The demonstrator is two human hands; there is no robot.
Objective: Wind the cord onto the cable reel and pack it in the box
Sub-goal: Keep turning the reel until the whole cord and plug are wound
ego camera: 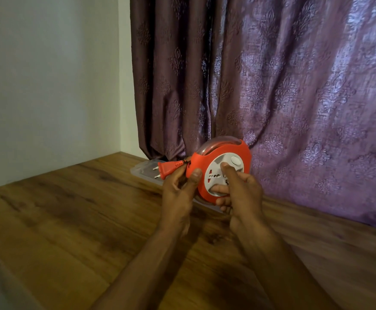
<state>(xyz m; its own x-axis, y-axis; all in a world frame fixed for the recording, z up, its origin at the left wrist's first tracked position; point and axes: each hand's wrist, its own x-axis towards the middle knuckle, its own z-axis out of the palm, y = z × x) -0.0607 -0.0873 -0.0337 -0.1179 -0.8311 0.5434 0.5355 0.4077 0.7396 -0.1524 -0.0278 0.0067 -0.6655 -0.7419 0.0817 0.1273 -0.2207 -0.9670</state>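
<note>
Fingers [196,175] of the left hand [178,191] grip the orange cable reel [225,153] at frame centre, beside its plug [168,168]. Right hand [238,191] holds the white socket face, thumb pressing. Behind them lies a clear plastic box [142,170] on the table [71,220], largely hidden by both hands.

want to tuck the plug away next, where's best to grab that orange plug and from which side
Pinch the orange plug by its flat body, from the right near the cable reel. Its prongs point left, away from the reel, so that end is best avoided.
</note>
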